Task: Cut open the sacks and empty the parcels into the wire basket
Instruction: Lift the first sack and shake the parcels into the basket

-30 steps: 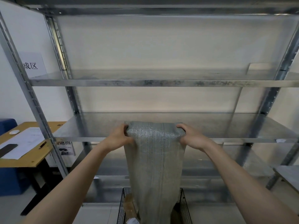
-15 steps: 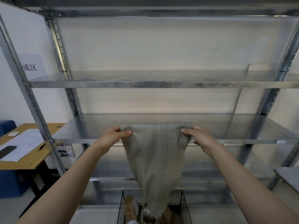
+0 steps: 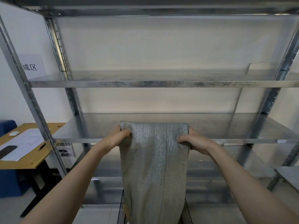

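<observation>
A grey woven sack (image 3: pixel 154 167) hangs straight down in front of me, its upper end held up at shelf height. My left hand (image 3: pixel 119 137) grips the sack's top left corner and my right hand (image 3: pixel 193 141) grips the top right corner. The sack's lower end drops into the black wire basket (image 3: pixel 186 212) at the bottom edge of the view. Only the basket's side wires show; its contents are hidden behind the sack.
A tall metal shelving rack (image 3: pixel 161 84) with bare shelves stands directly behind the sack. A wooden desk (image 3: pixel 30 157) with papers, a pen and a dark phone stands at left. A second metal shelf corner (image 3: pixel 288 173) juts in at lower right.
The sack was bunched narrow at the bottom half a second ago with parcels visible in the basket; now it hangs flat and wide, covering the basket's inside. Both hands shifted slightly inward.
</observation>
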